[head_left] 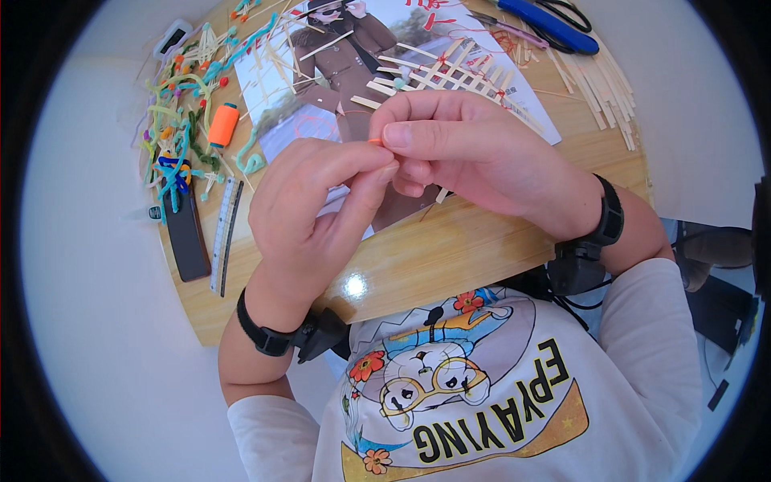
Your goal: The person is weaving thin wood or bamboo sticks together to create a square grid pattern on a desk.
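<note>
My left hand point(309, 213) and my right hand point(466, 149) meet above a wooden table point(450, 249), fingertips pinched together. Between them shows a tiny orange piece point(374, 141), probably the end of a thread; most of it is hidden by the fingers. Both wrists wear black bands. Just beyond the hands lies a lattice of thin wooden sticks point(450, 72) tied with red thread, resting on a magazine page point(337, 96). A spool of orange thread point(222, 124) lies to the left of the page.
A tangle of coloured pipe cleaners and beads point(181, 104) covers the table's left side, with a dark phone point(186, 237) and a clear ruler point(224, 233) below it. Loose sticks point(602, 84) lie at the right; blue-handled scissors point(550, 24) at the far edge.
</note>
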Tool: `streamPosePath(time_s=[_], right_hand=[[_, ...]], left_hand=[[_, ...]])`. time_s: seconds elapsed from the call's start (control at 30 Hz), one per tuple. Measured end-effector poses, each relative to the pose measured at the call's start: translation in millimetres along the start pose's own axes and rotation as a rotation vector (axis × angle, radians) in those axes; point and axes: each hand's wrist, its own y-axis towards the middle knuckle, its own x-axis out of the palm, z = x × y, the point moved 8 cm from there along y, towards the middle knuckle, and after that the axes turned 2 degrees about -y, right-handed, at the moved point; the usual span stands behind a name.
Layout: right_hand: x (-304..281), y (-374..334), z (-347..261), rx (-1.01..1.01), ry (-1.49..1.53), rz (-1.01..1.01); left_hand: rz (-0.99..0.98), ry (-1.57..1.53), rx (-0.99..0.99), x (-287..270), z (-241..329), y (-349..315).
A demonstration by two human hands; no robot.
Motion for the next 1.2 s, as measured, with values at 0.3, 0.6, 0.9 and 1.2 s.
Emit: streamPosePath(time_s=[0.3, 0.6, 0.9, 1.2], right_hand=[[-2.1, 0.9, -2.1, -0.032, -0.13, 0.012], [-7.9, 3.1, -4.0, -0.044, -0.162, 0.012], [-4.9, -1.4, -10.4, -0.062, -0.317, 0.053], [-0.9, -4.8, -17.9, -0.115, -0.405, 0.09]], left_hand=[[0.013, -0.035, -0.029, -0.2, -2.8, -1.1], [0.026, 0.012, 0.031, -2.7, 0.0, -0.1], [0.023, -0.045, -0.021, -1.0, -4.2, -0.9], [0.093, -0.248, -0.249, -3.9, -18.8, -8.9]])
